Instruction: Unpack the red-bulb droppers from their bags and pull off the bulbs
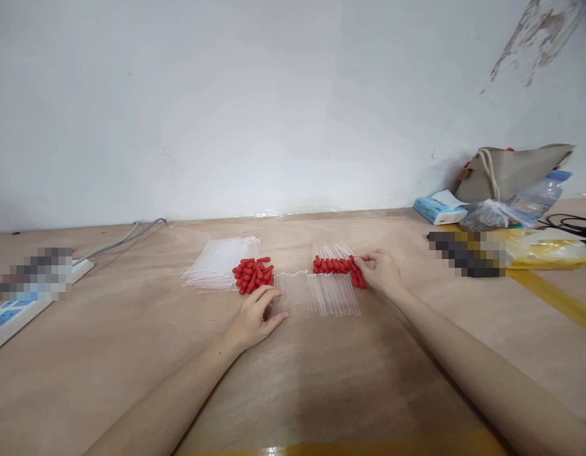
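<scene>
A row of clear thin tubes (316, 294) lies side by side on the table in front of me. My left hand (260, 316) rests at the left end of this row, thumb and fingers apart, with the fingertips beside the outermost tubes. Behind the row, several red rubber bulbs (333, 265) lie in a line, with more clear tubes (331, 249) reaching back from them. My right hand (382, 270) pinches at the right end of that line, its fingertips on a red bulb. A heap of loose red bulbs (253, 275) sits just beyond my left hand.
A stack of clear zip bags (219, 261) lies back left. At the far left is a power strip (40, 307) with a grey cable (126, 240). Back right hold a blue tissue pack (438, 208), a beige bag (515, 171) and a yellow package (540, 248). A wall rises behind.
</scene>
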A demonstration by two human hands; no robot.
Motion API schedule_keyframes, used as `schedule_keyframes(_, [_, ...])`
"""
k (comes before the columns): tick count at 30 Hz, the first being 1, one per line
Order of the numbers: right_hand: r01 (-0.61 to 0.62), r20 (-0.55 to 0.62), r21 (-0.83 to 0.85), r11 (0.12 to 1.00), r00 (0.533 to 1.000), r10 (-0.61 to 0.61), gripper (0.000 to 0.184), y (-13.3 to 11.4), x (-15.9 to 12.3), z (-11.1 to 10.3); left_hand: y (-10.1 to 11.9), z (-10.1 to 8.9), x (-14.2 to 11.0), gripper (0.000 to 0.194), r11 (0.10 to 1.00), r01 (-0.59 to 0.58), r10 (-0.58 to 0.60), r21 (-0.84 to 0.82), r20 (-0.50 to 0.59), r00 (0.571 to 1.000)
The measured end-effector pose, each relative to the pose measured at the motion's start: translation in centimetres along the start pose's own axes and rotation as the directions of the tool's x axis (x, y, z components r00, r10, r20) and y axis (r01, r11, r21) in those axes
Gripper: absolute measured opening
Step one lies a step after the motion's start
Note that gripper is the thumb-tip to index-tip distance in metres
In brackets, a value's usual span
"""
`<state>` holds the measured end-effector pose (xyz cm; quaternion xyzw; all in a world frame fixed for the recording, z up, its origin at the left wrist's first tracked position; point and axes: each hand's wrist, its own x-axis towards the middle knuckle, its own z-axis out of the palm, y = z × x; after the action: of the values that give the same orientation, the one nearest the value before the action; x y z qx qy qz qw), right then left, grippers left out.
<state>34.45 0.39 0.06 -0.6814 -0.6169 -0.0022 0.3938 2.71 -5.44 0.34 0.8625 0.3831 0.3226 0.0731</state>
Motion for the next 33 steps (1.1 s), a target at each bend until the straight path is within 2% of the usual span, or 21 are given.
schedule_keyframes(3, [-0.016, -0.043, 0.051, 0.999, 0.999, 0.018, 0.029, -0.8, -0.4, -0.5, 0.0, 0.1, 0.0, 0.029, 1.0, 0.018, -0.018, -0.019, -0.019, 1.0])
schedule_keyframes(5, [0.029, -0.054, 0.16, 0.987, 0.998, -0.021, 0.027, -1.7, -1.1, -0.9, 0.2, 0.1, 0.1, 0.029, 1.0, 0.005, -0.005, -0.001, -0.045, 0.999])
schedule_keyframes(8, [0.21, -0.036, 0.329, 0.921, 0.977, -0.21, 0.024, -3.4, -3.1, -1.5, 0.6, 0.0, 0.3, 0.03, 0.997, -0.037, 0.047, 0.064, -0.151, 0.987])
schedule_keyframes(10, [0.351, -0.025, 0.333, 0.875, 0.931, -0.364, 0.019, -4.4, -4.8, -1.8, 0.9, -0.2, 0.5, 0.034, 0.991, -0.058, 0.085, 0.118, -0.244, 0.966])
schedule_keyframes(12, [0.458, 0.008, 0.297, 0.838, 0.876, -0.481, 0.015, -5.3, -6.3, -1.9, 1.1, -0.3, 0.5, 0.037, 0.98, -0.081, 0.13, 0.182, -0.278, 0.952])
schedule_keyframes(15, [0.536, 0.026, 0.279, 0.797, 0.825, -0.564, 0.013, -6.2, -8.0, -1.7, 1.3, -0.2, 0.5, 0.029, 0.948, -0.156, 0.212, 0.276, -0.188, 0.959])
schedule_keyframes(19, [0.582, 0.032, 0.275, 0.765, 0.79, -0.612, 0.013, -6.9, -8.8, -1.3, 1.7, 0.4, 0.6, 0.014, 0.916, -0.24, 0.28, 0.321, -0.085, 0.956])
schedule_keyframes(22, [0.618, 0.03, 0.207, 0.759, 0.771, -0.636, 0.014, -7.1, -8.8, -1.0, 2.1, 0.7, 0.6, 0.011, 0.913, -0.245, 0.283, 0.327, -0.072, 0.957])
schedule_keyframes(28, [0.72, 0.001, 0.092, 0.688, 0.691, -0.723, 0.011, -7.1, -9.1, -1.0, 2.4, 0.7, 0.5, 0.013, 0.915, -0.264, 0.292, 0.305, -0.05, 0.955])
schedule_keyframes(33, [0.736, 0.043, 0.097, 0.67, 0.669, -0.742, 0.014, -7.3, -9.2, -1.2, 2.7, 0.7, 0.4, 0.014, 0.928, -0.26, 0.275, 0.267, -0.018, 0.961])
